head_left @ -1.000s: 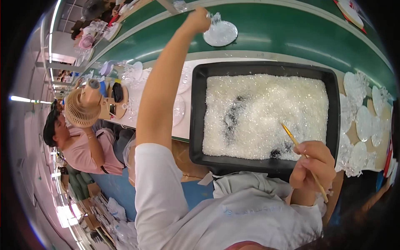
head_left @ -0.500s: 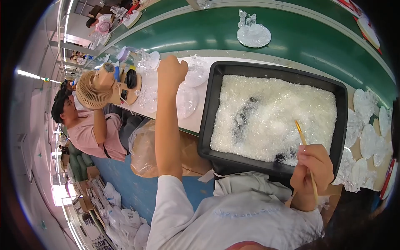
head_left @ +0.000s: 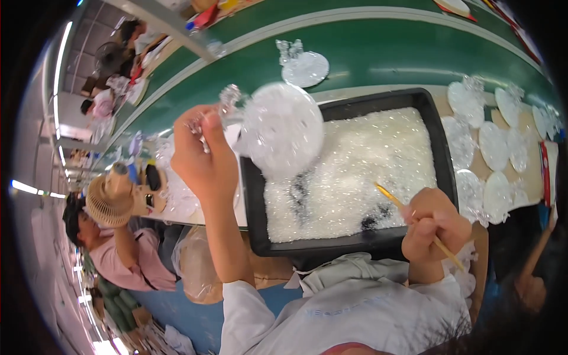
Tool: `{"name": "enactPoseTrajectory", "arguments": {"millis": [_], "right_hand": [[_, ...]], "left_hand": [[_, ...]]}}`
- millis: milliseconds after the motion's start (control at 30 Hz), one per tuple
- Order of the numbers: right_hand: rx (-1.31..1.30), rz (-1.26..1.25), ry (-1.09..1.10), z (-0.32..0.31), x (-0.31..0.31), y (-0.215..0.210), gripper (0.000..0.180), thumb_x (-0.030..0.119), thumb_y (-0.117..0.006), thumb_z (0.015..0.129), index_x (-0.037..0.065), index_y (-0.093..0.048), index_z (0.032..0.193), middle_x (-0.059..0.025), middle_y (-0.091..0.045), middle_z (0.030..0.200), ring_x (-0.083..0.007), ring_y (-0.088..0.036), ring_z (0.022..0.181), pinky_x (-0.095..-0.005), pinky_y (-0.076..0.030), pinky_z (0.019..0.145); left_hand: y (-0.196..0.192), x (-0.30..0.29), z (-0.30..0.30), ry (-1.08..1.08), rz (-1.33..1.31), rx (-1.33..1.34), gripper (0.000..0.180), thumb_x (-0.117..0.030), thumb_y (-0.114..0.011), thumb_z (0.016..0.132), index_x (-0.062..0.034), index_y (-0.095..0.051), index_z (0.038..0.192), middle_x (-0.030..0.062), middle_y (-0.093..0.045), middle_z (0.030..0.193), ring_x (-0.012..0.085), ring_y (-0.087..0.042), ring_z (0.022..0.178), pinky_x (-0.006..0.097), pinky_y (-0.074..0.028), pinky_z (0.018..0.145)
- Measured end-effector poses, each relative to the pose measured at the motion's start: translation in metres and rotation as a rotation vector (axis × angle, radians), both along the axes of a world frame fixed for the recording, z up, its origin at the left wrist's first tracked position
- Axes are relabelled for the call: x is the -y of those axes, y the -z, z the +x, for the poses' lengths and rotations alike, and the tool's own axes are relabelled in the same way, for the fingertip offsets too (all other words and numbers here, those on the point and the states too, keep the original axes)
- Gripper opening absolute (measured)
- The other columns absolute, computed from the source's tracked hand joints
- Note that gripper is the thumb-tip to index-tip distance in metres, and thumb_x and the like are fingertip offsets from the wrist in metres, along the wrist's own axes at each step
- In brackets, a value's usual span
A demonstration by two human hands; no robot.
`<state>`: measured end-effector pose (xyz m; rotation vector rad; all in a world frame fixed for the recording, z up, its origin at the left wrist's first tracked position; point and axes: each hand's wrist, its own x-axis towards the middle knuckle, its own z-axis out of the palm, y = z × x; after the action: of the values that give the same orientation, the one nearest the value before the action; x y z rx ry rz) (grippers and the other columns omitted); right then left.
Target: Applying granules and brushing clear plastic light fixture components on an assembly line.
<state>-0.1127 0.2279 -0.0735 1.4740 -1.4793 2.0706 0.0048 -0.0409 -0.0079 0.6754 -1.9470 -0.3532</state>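
Observation:
My left hand point(head_left: 204, 154) is closed around the transparent figurine part of an ornament with a round white disc base point(head_left: 283, 130). The ornament is tilted above the left end of a black tray point(head_left: 255, 222), with the disc facing me. Sparkling white granules point(head_left: 373, 154) fill the tray, with dark bare patches near its left and front. My right hand point(head_left: 435, 228) grips a thin paintbrush point(head_left: 387, 195) at the tray's front right corner. The brush's tip points left over the granules, and whether it touches them I cannot tell.
A similar ornament point(head_left: 305, 70) lies on the green belt point(head_left: 378, 53) beyond the tray. Several more disc ornaments point(head_left: 494, 145) stand on the right. On the left are a beige fan point(head_left: 112, 195) and a seated person in pink point(head_left: 121, 254). Another person's arm point(head_left: 532, 284) shows at lower right.
My left hand has come back from the ornaments on the left, now holding one over the tray's edge. The brush stays in my right hand. The view has shifted, and the belt's ornament appears further left.

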Motion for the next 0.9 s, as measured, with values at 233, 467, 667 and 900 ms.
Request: {"name": "enactPoseTrajectory", "arguments": {"millis": [233, 467, 667, 900], "right_hand": [[0.208, 0.062, -0.076, 0.004, 0.013, -0.008, 0.016, 0.003, -0.061, 0.086, 0.002, -0.054, 0.1, -0.0161, -0.063, 0.084, -0.0192, -0.06, 0.064, -0.0278, -0.049, 0.055], [0.165, 0.37, -0.145, 0.005, 0.02, -0.012, 0.02, -0.011, -0.068, 0.066, 0.003, -0.066, 0.08, -0.015, -0.062, 0.086, -0.0192, -0.064, 0.065, -0.0259, -0.053, 0.059], [0.126, 0.327, -0.065, 0.006, 0.018, -0.005, 0.025, -0.012, -0.068, 0.062, 0.001, -0.064, 0.082, -0.0163, -0.065, 0.086, -0.0212, -0.066, 0.065, -0.0263, -0.053, 0.057], [0.078, 0.353, -0.179, 0.004, 0.022, -0.007, 0.028, -0.012, -0.066, 0.06, 0.0, -0.064, 0.085, -0.0168, -0.065, 0.084, -0.0215, -0.065, 0.062, -0.0277, -0.054, 0.055]], "left_hand": [[0.028, -0.044, -0.016, 0.412, -0.217, 0.056, 0.008, -0.006, -0.066, 0.09, -0.0003, -0.061, 0.087, 0.0069, -0.07, 0.091, 0.0155, -0.057, 0.053, 0.023, -0.042, 0.047], [0.028, -0.054, -0.014, 0.491, -0.245, 0.168, 0.02, -0.012, -0.06, 0.096, 0.0053, -0.063, 0.086, 0.011, -0.071, 0.091, 0.0104, -0.061, 0.056, 0.02, -0.045, 0.051], [0.028, -0.054, -0.008, 0.455, -0.245, 0.149, 0.015, -0.003, -0.075, 0.078, -0.0028, -0.06, 0.076, 0.0039, -0.071, 0.083, 0.0157, -0.06, 0.054, 0.022, -0.043, 0.046], [0.028, -0.049, -0.002, 0.579, -0.295, 0.093, 0.021, 0.001, -0.07, 0.083, 0.0056, -0.05, 0.078, 0.0178, -0.069, 0.08, 0.0267, -0.066, 0.059, 0.029, -0.054, 0.053]]}}
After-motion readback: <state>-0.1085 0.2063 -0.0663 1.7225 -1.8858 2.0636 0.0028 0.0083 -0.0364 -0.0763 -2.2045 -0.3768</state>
